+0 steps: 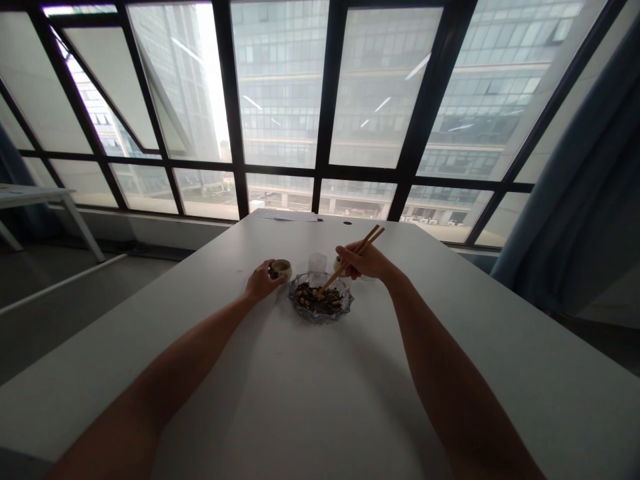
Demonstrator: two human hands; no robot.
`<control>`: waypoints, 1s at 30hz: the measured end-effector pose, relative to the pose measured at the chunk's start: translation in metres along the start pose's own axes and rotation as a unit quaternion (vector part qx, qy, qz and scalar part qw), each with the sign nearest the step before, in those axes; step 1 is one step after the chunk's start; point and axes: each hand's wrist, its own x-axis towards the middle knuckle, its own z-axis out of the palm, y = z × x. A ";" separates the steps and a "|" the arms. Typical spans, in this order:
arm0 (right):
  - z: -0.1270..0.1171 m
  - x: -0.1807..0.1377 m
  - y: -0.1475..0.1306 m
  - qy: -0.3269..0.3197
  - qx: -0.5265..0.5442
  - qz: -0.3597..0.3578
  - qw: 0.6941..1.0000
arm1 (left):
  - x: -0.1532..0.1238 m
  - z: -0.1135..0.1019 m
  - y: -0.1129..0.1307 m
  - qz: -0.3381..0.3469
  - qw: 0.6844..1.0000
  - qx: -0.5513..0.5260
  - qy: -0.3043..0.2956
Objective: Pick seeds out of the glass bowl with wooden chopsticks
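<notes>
A glass dish [321, 315] with dark and pale bits of food sits on the white table [310, 400]. My right hand [367, 261] grips a pair of wooden chopsticks [353, 257], their tips down in the dish's food. My left hand [261, 281] is curled around a small pale cup [283, 268] just left of the dish. A small clear glass [317, 262] stands behind the dish. Another small cup is partly hidden behind my right hand.
Sheets of paper [290, 215] lie at the table's far edge, below tall dark-framed windows. A second white table [35, 195] stands at the far left. A blue curtain [585, 200] hangs on the right.
</notes>
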 end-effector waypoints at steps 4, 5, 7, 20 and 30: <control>-0.002 0.000 0.001 0.049 0.013 0.022 0.998 | 0.000 -0.001 0.001 -0.005 1.000 0.005 -0.006; -0.002 0.000 0.001 0.053 0.011 0.028 0.998 | -0.001 -0.001 0.002 -0.007 1.000 0.007 -0.007; -0.002 0.000 0.002 0.057 0.004 0.037 0.998 | -0.001 -0.001 0.003 -0.012 1.000 0.009 -0.011; -0.014 0.005 0.018 0.197 -0.038 -0.026 0.979 | -0.001 -0.002 0.002 -0.014 1.000 0.013 -0.018; -0.023 0.008 0.060 0.320 -0.138 -0.037 0.937 | -0.001 -0.003 0.004 -0.019 0.999 0.016 -0.020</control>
